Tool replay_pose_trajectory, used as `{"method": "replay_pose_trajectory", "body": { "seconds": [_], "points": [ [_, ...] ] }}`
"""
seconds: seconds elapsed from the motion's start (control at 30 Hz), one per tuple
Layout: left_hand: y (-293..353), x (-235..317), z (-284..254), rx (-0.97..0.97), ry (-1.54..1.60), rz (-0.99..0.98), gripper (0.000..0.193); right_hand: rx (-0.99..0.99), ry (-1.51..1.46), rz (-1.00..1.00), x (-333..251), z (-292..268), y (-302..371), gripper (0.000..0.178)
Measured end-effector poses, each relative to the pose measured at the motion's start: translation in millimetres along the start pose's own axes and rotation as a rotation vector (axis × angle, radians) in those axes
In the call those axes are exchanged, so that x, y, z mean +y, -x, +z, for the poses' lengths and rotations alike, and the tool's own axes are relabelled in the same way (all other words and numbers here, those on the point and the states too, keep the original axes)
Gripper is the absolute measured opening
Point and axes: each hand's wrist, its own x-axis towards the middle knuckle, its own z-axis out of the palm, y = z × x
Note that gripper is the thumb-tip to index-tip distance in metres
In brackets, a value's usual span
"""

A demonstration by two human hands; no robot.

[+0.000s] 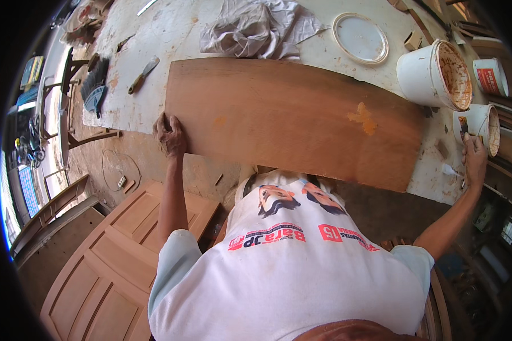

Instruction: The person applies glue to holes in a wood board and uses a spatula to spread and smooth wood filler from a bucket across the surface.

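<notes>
A wide reddish-brown wooden board (290, 119) lies across the pale worktable (125, 108), its near edge close to my body. An orange-tan patch (363, 118) marks its right part, with a fainter one further left. My left hand (170, 135) is closed on the board's near left corner, fingers curled over the edge. Out to the right, my right hand (474, 156) is closed in a pinch beside a small white bucket (479, 126). A small dark piece shows at its fingertips against the bucket; I cannot make out what it is.
A large smeared white bucket (418, 77) stands tilted-looking beyond the board's right end, near a round white lid (360, 38). Crumpled cloth (259, 28) lies behind the board. A putty knife (144, 75) and brush (95, 85) are left. A panelled door (114, 261) lies lower left.
</notes>
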Motion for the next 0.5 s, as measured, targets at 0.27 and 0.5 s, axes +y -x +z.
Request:
{"method": "replay_pose_trajectory", "body": {
  "seconds": [0.27,0.5],
  "points": [
    [-2.0,-2.4,-30.9,-0.232,0.002,-0.001,0.062,0.046,-0.398,-0.045,-77.0,120.8,137.2,0.022],
    [-2.0,-32.5,-72.4,-0.560,0.275,0.070,0.065,-0.346,-0.741,-0.160,-237.6,360.7,240.1,0.025]
  ]
}}
